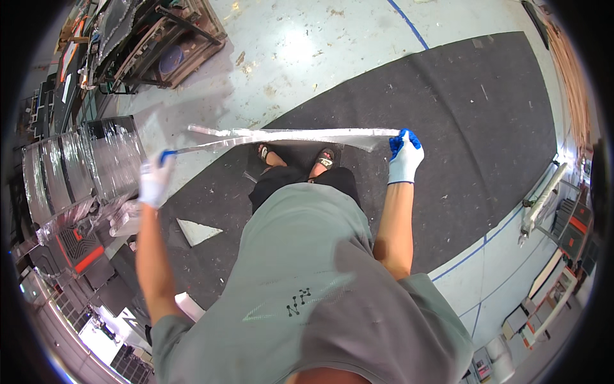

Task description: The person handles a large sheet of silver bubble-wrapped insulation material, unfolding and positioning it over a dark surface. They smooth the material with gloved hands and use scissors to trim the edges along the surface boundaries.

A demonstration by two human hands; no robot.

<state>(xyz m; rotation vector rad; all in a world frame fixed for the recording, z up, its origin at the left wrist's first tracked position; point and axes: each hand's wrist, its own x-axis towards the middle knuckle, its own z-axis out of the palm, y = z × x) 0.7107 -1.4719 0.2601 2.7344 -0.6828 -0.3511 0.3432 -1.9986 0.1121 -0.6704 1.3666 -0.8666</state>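
A long, shiny, silvery-clear plastic strip (307, 135) stretches sideways in front of my body, above my feet. My right hand (407, 157), in a white glove with blue fingers, is closed round its right end. On the left, the strip's thin edge runs to the blue fingertips of my left hand (155, 178), gloved the same way and blurred by motion. The fingers there look pinched on that edge. Another end of the strip sticks out loose, a little to the right of my left hand.
I stand on a large dark mat (448, 134) over a pale floor (300, 38) with blue lines. A white triangular scrap (197, 232) lies at my left. Film-wrapped panels (83, 160) stand beyond my left hand, near a wooden-framed cart (185, 48). A wrapped roll (542, 198) is far right.
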